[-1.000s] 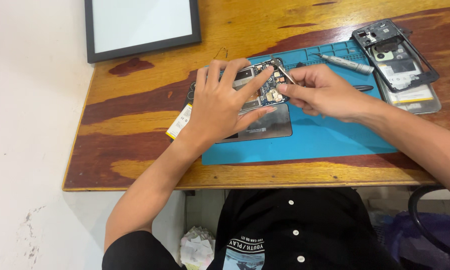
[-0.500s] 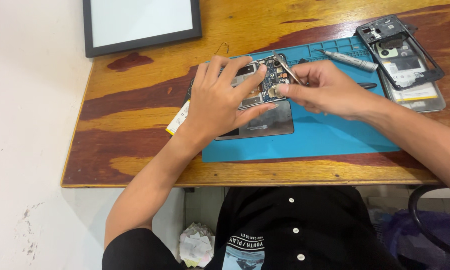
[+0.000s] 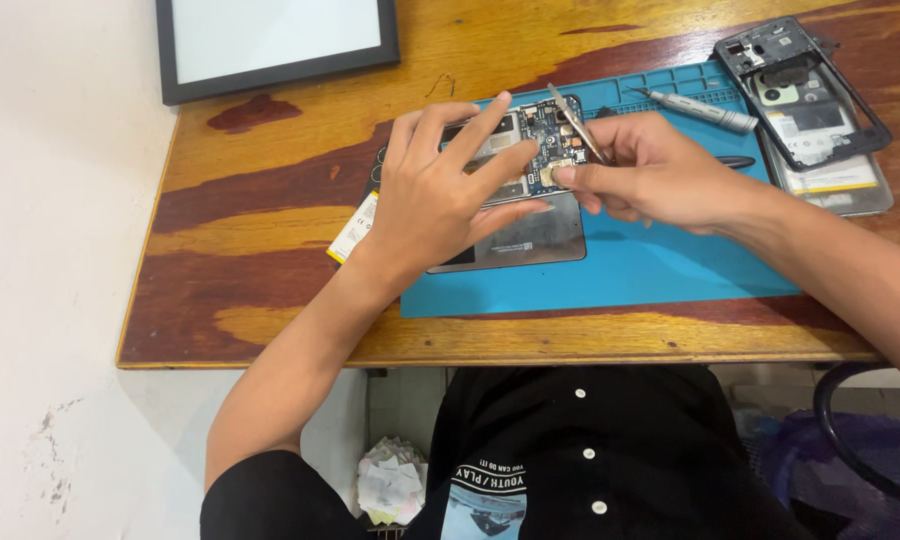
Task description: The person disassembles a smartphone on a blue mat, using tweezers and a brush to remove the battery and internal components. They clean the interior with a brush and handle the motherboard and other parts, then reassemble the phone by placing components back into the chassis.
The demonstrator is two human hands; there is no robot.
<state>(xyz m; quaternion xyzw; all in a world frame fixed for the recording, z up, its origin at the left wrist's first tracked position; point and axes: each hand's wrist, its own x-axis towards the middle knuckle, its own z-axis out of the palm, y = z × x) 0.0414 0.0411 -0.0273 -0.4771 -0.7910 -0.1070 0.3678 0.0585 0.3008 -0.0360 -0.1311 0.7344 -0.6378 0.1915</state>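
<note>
An opened phone (image 3: 530, 235) with its circuit board (image 3: 548, 140) exposed lies on a blue work mat (image 3: 660, 260). My left hand (image 3: 440, 195) rests flat on the phone, fingers spread over the board and pressing it down. My right hand (image 3: 650, 170) pinches thin metal tweezers (image 3: 573, 122), whose tips touch the board near its right side. The lower part of the phone shows a grey metal plate.
A second phone frame (image 3: 800, 90) with a battery lies at the mat's right end, beside a grey screwdriver (image 3: 700, 110). A black-framed white panel (image 3: 270, 40) sits at the back left of the wooden table (image 3: 270, 280). A yellow-edged sticker (image 3: 355, 228) pokes out left of the phone.
The view has shifted slightly. My right hand has tilted the tweezers more upright on the board, while my left hand stays pressed on the phone.
</note>
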